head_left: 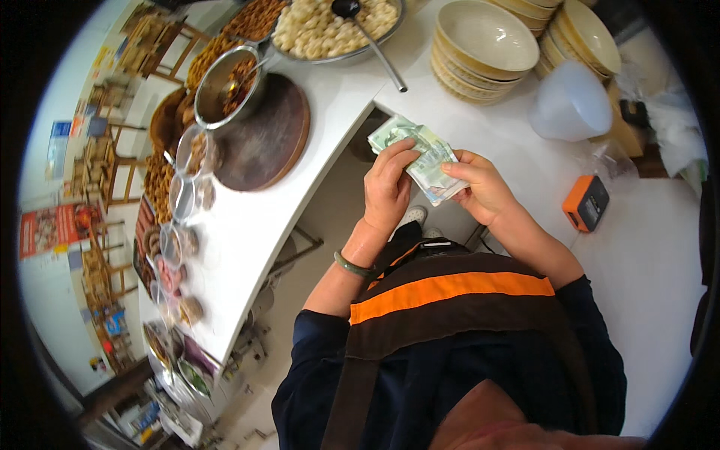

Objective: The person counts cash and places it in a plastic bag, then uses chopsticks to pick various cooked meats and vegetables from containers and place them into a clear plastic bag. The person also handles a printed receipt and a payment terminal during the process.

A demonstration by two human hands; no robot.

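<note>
Brown apron, banknotes between left hand and right hand

Bright, even indoor light falls across a white counter and glints off a metal bowl, while the floor below lies in gray shadow. Fisheye distortion tilts wooden furniture at left, its detail soft; fine print on the banknotes blurs, and black vignetting swallows all 4 corners.
</note>
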